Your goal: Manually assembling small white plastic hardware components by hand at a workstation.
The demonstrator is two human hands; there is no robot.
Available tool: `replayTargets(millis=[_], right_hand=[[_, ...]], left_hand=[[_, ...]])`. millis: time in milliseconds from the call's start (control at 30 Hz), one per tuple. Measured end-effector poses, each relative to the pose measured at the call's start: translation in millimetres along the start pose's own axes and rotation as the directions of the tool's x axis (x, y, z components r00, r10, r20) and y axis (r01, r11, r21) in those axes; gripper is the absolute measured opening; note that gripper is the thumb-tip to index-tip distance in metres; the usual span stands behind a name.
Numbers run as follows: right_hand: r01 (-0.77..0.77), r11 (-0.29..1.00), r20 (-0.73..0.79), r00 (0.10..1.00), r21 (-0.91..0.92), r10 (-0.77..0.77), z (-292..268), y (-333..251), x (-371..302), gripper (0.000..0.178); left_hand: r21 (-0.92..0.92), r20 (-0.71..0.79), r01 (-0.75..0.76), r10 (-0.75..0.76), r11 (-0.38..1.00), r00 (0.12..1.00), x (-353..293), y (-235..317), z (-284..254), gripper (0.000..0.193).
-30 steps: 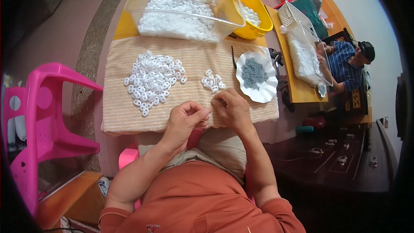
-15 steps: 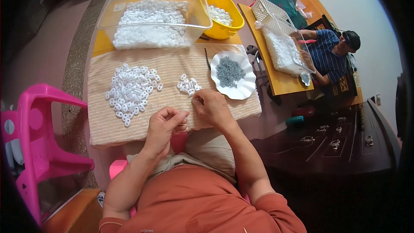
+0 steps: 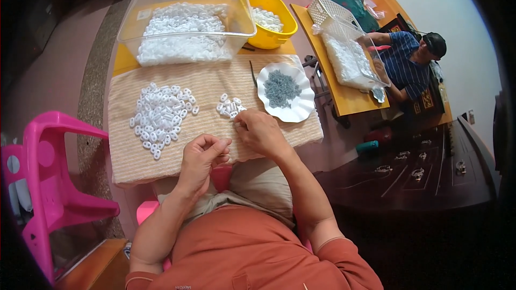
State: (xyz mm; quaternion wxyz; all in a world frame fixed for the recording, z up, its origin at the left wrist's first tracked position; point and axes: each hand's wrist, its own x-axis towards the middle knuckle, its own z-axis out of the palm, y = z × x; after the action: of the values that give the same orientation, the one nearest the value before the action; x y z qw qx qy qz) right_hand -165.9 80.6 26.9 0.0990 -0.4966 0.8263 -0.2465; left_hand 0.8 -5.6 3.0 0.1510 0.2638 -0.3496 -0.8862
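Observation:
My left hand (image 3: 203, 156) is held over the front part of the cloth, thumb and index finger pressed together; whatever sits in that pinch is too small to make out. To its right, my right hand (image 3: 261, 133) reaches down to the near edge of a small cluster of white plastic pieces (image 3: 227, 108), fingers bent together, their tips hidden. Each piece is oval with two holes. A larger heap of the same pieces (image 3: 161, 115) lies on the left of the cloth. Beyond my right hand stands a white scalloped plate (image 3: 305, 108) holding a mound of small grey parts (image 3: 282, 88).
A clear bin (image 3: 185, 51) of white pieces and a yellow tub (image 3: 290, 21) stand behind the striped cloth (image 3: 145, 171). A pink chair (image 3: 59, 182) is at the left. Across on the right, a person (image 3: 411, 64) works at another table (image 3: 355, 104) with a clear bin.
The view has shifted slightly. My right hand's fingertips have come a little closer to the small cluster; my left hand keeps its pinch.

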Motion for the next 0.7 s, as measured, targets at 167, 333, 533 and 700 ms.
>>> replayTargets(millis=[167, 333, 533, 700], right_hand=[[0.142, 0.990, 0.000, 0.990, 0.010, -0.142, 3.0, 11.5, -7.7, 0.013], [0.187, 0.866, 0.006, 0.977, 0.464, -0.214, 6.3, 3.9, -20.8, 0.012], [-0.076, 0.670, 0.190, 0.977, 0.738, -0.099, 12.7, -5.8, -27.5, 0.013], [0.105, 0.824, -0.026, 0.994, 0.557, -0.108, 15.3, 10.9, -23.3, 0.013]], left_hand=[[-0.011, -0.020, -0.018, 0.018, 1.000, 1.000, 0.1, -1.2, 1.7, 0.008], [0.020, -0.035, -0.096, 0.097, 0.995, 0.995, -1.2, -4.8, 3.4, 0.009], [0.061, -0.022, -0.166, 0.168, 0.984, 0.986, -0.8, -10.0, 0.8, 0.009], [-0.042, -0.068, -0.105, 0.102, 0.994, 0.992, 5.4, -9.2, 1.2, 0.008]])
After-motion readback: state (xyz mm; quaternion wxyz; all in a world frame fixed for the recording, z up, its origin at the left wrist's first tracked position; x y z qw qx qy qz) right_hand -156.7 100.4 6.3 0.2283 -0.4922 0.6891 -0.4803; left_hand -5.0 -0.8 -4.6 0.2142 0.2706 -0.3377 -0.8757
